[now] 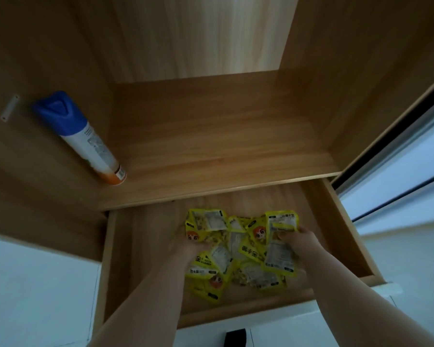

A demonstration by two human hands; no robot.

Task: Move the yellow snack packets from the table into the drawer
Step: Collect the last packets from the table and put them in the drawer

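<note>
- Wooden cabinet (211, 108): open shelf bay, sits directly above the drawer.
- Drawer (346, 226): pulled out toward the camera, wooden floor and side walls visible. Landmark for everything below.
- Yellow snack packets (238, 249): loose overlapping pile inside the drawer, right of its centre, resting on the drawer floor. No common long axis; the flat pouches point every way, some print side up, some label side up. The two packets at the pile's far edge stand tilted up against the hands.
- Left hand (193, 242): forearm comes in from the drawer's near-left corner, hand at the pile's left edge. Grip closed on a packet there; fingers mostly hidden behind it.
- Right hand (298, 237): forearm comes in over the drawer's near-right rim, hand at the pile's right edge. Grip pinching the far-right packet, thumb on its face.
- Spray can (83, 140): blue cap, white body, orange base; stands on the cabinet shelf, above and left of the drawer, well apart from the pile.
</note>
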